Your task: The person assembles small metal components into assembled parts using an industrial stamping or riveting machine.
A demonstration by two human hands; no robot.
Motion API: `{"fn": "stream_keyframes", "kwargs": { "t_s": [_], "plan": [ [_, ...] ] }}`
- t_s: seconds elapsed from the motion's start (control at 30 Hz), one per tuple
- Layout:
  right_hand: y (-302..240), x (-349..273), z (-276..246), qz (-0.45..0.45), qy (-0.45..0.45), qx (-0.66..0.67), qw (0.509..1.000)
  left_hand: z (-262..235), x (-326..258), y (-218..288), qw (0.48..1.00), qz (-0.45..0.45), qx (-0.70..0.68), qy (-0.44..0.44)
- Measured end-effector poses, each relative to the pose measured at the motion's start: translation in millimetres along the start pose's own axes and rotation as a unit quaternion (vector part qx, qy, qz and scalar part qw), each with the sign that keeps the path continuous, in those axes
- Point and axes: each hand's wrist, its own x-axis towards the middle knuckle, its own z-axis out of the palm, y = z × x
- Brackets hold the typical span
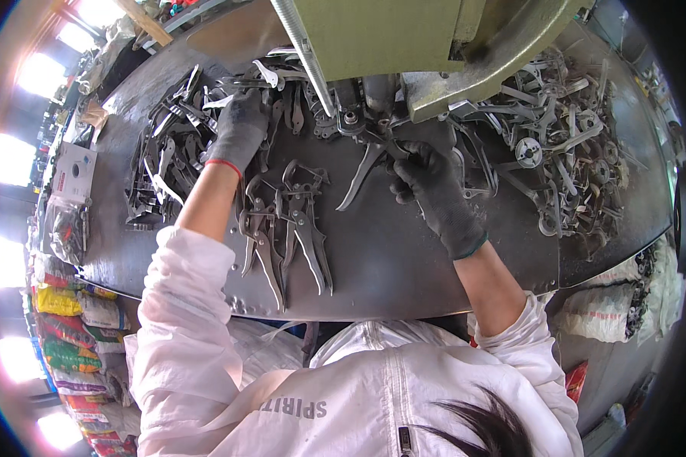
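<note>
My right hand (438,190), in a dark grey glove, is closed with its fingertips on the end of a pair of locking pliers (362,177). The pliers sit at the working point of a green press (389,38), one handle slanting toward me. My left hand (240,126), in a grey glove with a red cuff, reaches into a pile of metal lever parts (168,164) at the left; its fingers are mostly hidden behind the back of the hand. Between my arms, two pairs of locking pliers (263,247) with curved jaws lie side by side on the dark metal table (404,282).
A large heap of loose metal parts (568,145) covers the table's right side. More metal levers (286,107) lie behind my left hand. A white box (72,171) and a plastic bag (67,228) stand at the far left, above stacked colourful sacks (72,350).
</note>
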Motion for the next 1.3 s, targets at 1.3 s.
{"fn": "stream_keyframes", "kwargs": {
  "t_s": [1.3],
  "plan": [
    [0.7,23.6,-82.9,-0.272,0.208,-0.493,0.8,-15.2,-120.7,104.4,0.766,-0.098,-0.586,-0.244]
  ]
}}
